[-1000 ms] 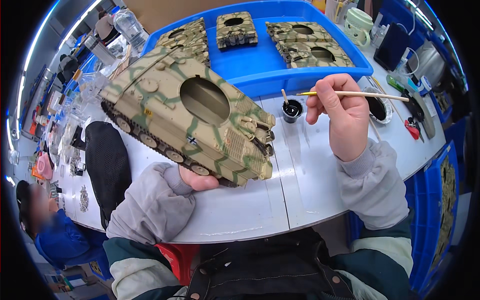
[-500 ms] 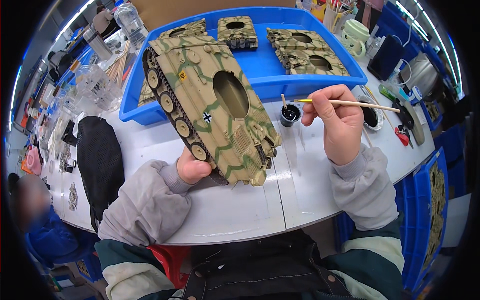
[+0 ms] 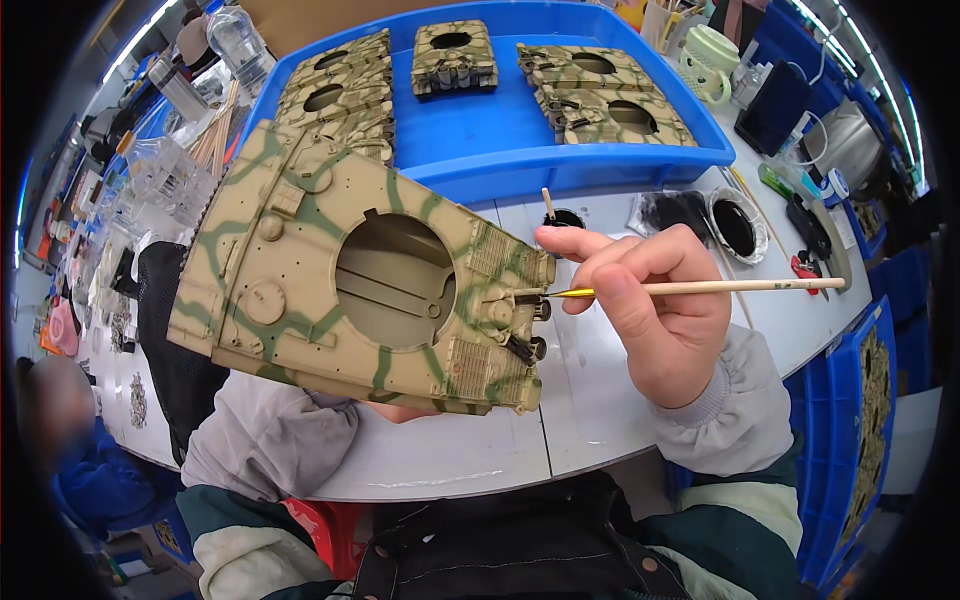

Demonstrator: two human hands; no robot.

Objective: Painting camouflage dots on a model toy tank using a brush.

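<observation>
My left hand point(image 3: 400, 411) is mostly hidden under a model tank hull point(image 3: 300, 250), which it holds from below, tilted with its top toward me. The hull is tan with green camouflage stripes and has a large round opening. Between the thumb and fingers of my right hand point(image 3: 655, 315) is a thin paintbrush point(image 3: 740, 286) with a pale wooden handle. Its dark tip meets the small fittings at the hull's right end; whether it touches them I cannot tell. Just behind the right hand, partly covered, stands a small pot of black paint point(image 3: 567, 219) with a stick in it.
A blue tray point(image 3: 480, 180) at the back holds several similar hulls point(image 3: 455, 60). Right of it lie a round dish of black paint point(image 3: 735, 228) and a green mug point(image 3: 708, 62). A black mesh item point(image 3: 165, 330) and clear bottles point(image 3: 238, 40) are on the left.
My left hand has turned the hull so its top faces me and its wheels are hidden. My right hand has moved down, bringing the brush tip from beside the paint pot to the hull's end.
</observation>
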